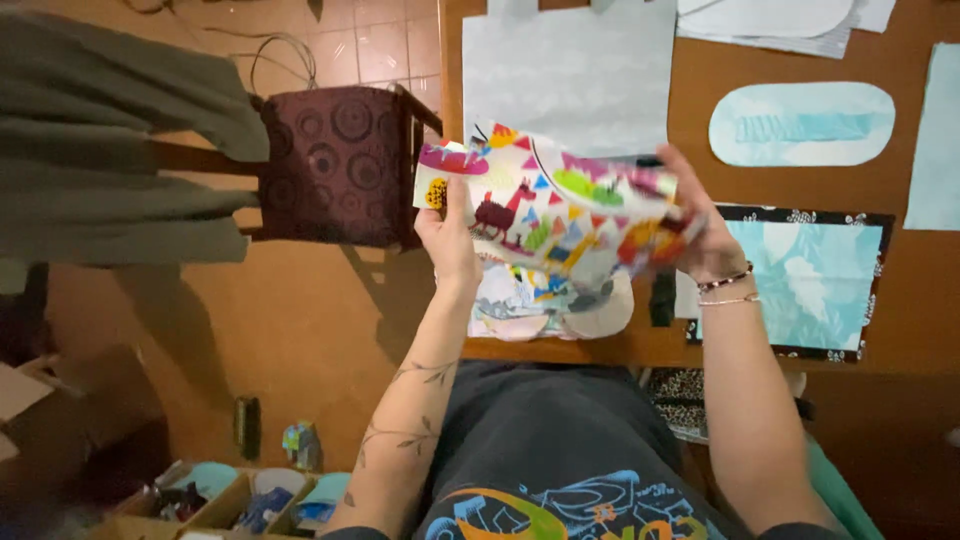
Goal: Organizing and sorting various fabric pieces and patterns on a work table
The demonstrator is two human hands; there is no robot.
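Holding printed fabric point(555, 205) above table point(700, 110) edge, both hands pinched closed on it. Left hand point(448, 235) grips left edge, thumb on top. Right hand point(700, 235) clamps right end, fingers curled over bunched cloth. More cut pieces point(550, 305) lie beneath.

At the bottom left corner of my view, on the floor, an open brown cardboard box point(225, 500) with dividers holds small blue and white packages point(265, 508), too blurred to tell apart. I see no labels, signs or screens.
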